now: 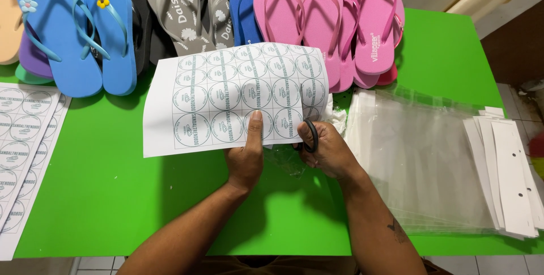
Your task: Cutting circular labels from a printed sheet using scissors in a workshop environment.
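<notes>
The left hand [245, 159] pinches the lower edge of a white sheet of round printed labels [232, 96], thumb pressed flat on its face, holding the sheet lifted and tilted above the green worktop [113, 195]. The right hand [326, 150] is closed around the black handles of a pair of scissors [310, 136] at the sheet's lower right corner — the blades are hidden behind the paper, so where they sit cannot be told. The two hands are close together, just apart.

Behind the sheet, a row of flip-flops lines the far edge of the worktop: blue flip-flops [79, 31] with small flowers on the straps, grey flip-flops [190, 11], and pink flip-flops [334, 23]. The lifted sheet covers the heels of the middle pairs. More label sheets [22, 145] lie flat at the left edge. To the right sits a stack of clear plastic bags [425, 161] with white card headers [513, 178] — well clear of both hands.
</notes>
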